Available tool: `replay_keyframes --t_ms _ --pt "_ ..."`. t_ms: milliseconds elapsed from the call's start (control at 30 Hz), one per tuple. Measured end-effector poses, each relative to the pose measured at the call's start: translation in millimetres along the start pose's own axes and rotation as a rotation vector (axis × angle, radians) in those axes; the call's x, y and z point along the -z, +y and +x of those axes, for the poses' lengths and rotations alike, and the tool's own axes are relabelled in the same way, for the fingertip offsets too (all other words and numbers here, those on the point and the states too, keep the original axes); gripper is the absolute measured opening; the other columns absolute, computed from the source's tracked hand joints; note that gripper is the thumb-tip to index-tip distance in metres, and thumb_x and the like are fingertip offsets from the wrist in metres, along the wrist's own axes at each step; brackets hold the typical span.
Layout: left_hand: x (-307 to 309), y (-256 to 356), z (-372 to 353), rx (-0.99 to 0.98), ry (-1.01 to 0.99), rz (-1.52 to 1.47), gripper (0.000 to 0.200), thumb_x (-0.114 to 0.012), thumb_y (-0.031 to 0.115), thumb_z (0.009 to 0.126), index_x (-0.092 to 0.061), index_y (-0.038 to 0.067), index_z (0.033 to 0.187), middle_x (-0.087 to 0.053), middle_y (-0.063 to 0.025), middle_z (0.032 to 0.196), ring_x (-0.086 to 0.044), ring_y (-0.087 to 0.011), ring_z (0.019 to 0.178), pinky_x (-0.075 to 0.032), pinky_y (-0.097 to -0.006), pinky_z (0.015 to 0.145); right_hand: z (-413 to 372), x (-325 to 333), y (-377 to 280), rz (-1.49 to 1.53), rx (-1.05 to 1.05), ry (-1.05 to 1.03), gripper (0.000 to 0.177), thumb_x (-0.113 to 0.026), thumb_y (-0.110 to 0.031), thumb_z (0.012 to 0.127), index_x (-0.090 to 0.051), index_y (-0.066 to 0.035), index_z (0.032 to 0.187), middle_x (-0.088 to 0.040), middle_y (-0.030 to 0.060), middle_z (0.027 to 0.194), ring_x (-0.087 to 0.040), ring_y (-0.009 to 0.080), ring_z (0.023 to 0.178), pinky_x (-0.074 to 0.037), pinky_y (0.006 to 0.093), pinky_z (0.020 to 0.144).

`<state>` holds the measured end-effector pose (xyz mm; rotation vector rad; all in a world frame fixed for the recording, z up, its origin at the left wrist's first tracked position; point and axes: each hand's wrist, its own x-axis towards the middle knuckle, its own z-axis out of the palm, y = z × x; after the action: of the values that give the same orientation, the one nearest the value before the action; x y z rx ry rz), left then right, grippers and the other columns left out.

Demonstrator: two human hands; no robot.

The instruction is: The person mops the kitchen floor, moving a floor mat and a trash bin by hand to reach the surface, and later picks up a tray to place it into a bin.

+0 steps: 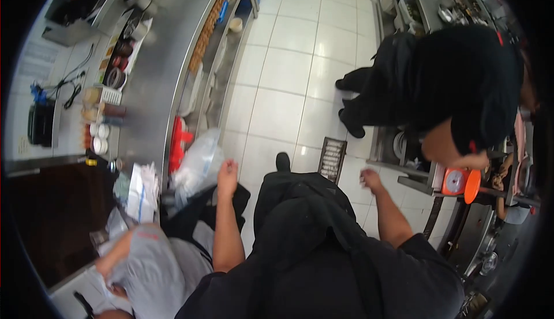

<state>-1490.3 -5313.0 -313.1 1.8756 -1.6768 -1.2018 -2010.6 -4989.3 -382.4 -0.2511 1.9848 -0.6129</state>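
Note:
My left hand (228, 172) hangs in front of me with its fingers curled, beside a white plastic bag (198, 166) at the counter's end. Whether it holds anything is too small to make out. To the right, my right hand (370, 179) is held out over the tiled floor (283, 68), near a dark floor grate (332, 158). Its fingers are bent in, and what they may hold cannot be seen. Neither hand touches a surface. One black shoe shows ahead of my dark apron (306, 203).
A co-worker in black (461, 82) bends over the right counter near an orange scale (455, 181). Another person in grey (158, 264) is close at my lower left. A long steel counter (161, 48) runs along the left, with a red object (179, 143) at its edge.

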Motion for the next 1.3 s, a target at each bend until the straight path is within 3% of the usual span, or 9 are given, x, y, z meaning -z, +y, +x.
replay_keyframes --t_ms 100,233,333,500,600,833,1033,1200,1300 --pt "22 113 142 -0.468 0.210 0.173 0.043 -0.069 0.026 0.095 -0.061 0.003 0.130 -0.064 -0.0192 0.128 -0.061 -0.0334 0.119 -0.047 -0.0426 0.102 -35 -4 37 0.007 -0.215 -0.151 0.026 -0.063 -0.029 0.095 -0.066 -0.007 0.109 -0.068 0.0076 0.094 -0.066 0.0221 0.076 -0.057 0.0386 0.060" --pt "68 280 275 -0.619 0.589 0.567 0.063 -0.073 0.026 0.088 -0.050 0.011 0.145 -0.051 -0.0154 0.148 -0.044 -0.0340 0.140 -0.031 -0.0544 0.117 -67 -31 29 -0.276 -0.366 -0.234 0.020 -0.060 -0.023 0.096 -0.067 -0.004 0.099 -0.066 0.0132 0.079 -0.069 0.0240 0.068 -0.055 0.0420 0.051" --pt "79 322 371 -0.416 0.652 0.789 0.076 -0.073 0.033 0.087 -0.041 0.014 0.153 -0.042 -0.0137 0.156 -0.034 -0.0325 0.148 -0.018 -0.0583 0.123 -33 -58 -5 -0.280 -0.286 -0.248 0.028 -0.063 -0.031 0.093 -0.069 -0.004 0.100 -0.068 0.0153 0.085 -0.070 0.0261 0.074 -0.054 0.0427 0.059" --pt "97 315 448 0.053 0.118 1.180 0.089 -0.067 0.042 0.092 -0.020 0.017 0.163 -0.032 -0.0202 0.162 -0.026 -0.0326 0.153 -0.001 -0.0645 0.122 118 -92 -134 -0.249 -0.053 -0.181 0.043 -0.070 -0.044 0.087 -0.073 -0.004 0.102 -0.073 0.0189 0.095 -0.071 0.0295 0.084 -0.053 0.0439 0.073" --pt "96 329 462 0.141 0.041 1.228 0.098 -0.067 0.043 0.093 -0.009 0.010 0.164 -0.031 -0.0266 0.159 -0.028 -0.0349 0.152 -0.002 -0.0653 0.122 216 -75 -269 -0.169 0.113 0.034 0.039 -0.061 -0.037 0.094 -0.071 0.001 0.094 -0.072 0.0181 0.083 -0.070 0.0250 0.077 -0.053 0.0430 0.066" --pt "59 337 500 0.490 0.048 1.256 0.122 -0.075 0.052 0.084 0.002 -0.003 0.161 -0.026 -0.0287 0.161 -0.032 -0.0404 0.149 -0.017 -0.0604 0.122 348 0 -571 0.395 -0.057 0.014 0.031 -0.061 -0.031 0.097 -0.064 -0.003 0.111 -0.069 0.0098 0.097 -0.069 0.0213 0.082 -0.057 0.0375 0.066" --pt "51 259 551 0.673 0.186 1.398 0.116 -0.074 0.053 0.084 -0.001 0.000 0.157 -0.022 -0.0269 0.162 -0.040 -0.0370 0.145 -0.027 -0.0550 0.118 433 27 -642 0.337 -0.170 0.027 0.026 -0.059 -0.031 0.100 -0.064 -0.007 0.110 -0.069 0.0071 0.097 -0.067 0.0196 0.079 -0.056 0.0356 0.066" --pt "26 333 627 0.566 -0.195 1.357 0.085 -0.066 0.050 0.090 -0.025 0.003 0.148 -0.038 -0.0252 0.152 -0.047 -0.0366 0.139 -0.034 -0.0515 0.114 461 66 -649 0.356 -0.298 0.001 0.025 -0.061 -0.031 0.099 -0.064 -0.008 0.107 -0.067 0.0055 0.091 -0.064 0.0183 0.073 -0.054 0.0352 0.063" --pt "-5 398 710 0.167 -0.630 1.197 0.069 -0.062 0.048 0.093 -0.039 0.005 0.142 -0.047 -0.0241 0.145 -0.051 -0.0363 0.136 -0.038 -0.0494 0.111 471 97 -666 0.530 -0.416 0.156 0.022 -0.062 -0.028 0.098 -0.064 -0.008 0.106 -0.067 0.0052 0.090 -0.064 0.0183 0.072 -0.054 0.0365 0.061"
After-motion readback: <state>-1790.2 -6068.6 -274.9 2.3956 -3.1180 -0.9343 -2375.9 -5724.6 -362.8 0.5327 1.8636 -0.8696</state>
